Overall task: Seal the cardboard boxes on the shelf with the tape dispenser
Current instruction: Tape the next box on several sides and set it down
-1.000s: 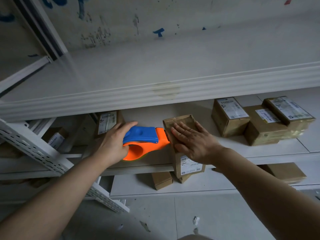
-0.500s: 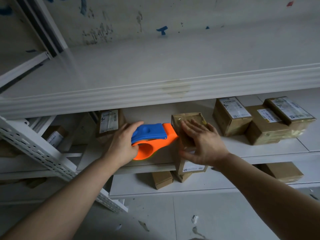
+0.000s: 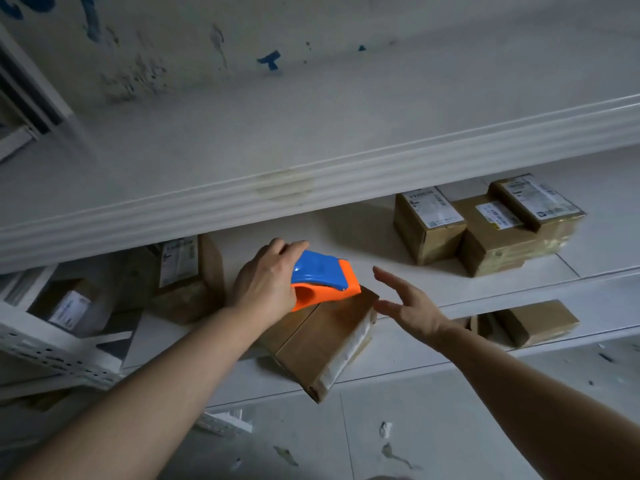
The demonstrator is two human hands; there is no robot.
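My left hand (image 3: 266, 282) grips a blue and orange tape dispenser (image 3: 323, 280) and holds its front end on the far edge of a brown cardboard box (image 3: 322, 341). That box lies flat and juts out over the front edge of the middle shelf (image 3: 502, 289). My right hand (image 3: 405, 303) hovers just right of the box with fingers spread, apart from it.
Three labelled boxes (image 3: 485, 226) cluster at the right of the same shelf, and another labelled box (image 3: 187, 271) stands at the left. More boxes (image 3: 533, 322) sit on the lower shelf. A wide white upper shelf (image 3: 311, 188) overhangs. A perforated rack upright (image 3: 52, 344) slants at the left.
The box has tipped from standing to lying flat, jutting over the shelf edge. My right hand has come off it and opened. The dispenser now rests on the box's far edge.
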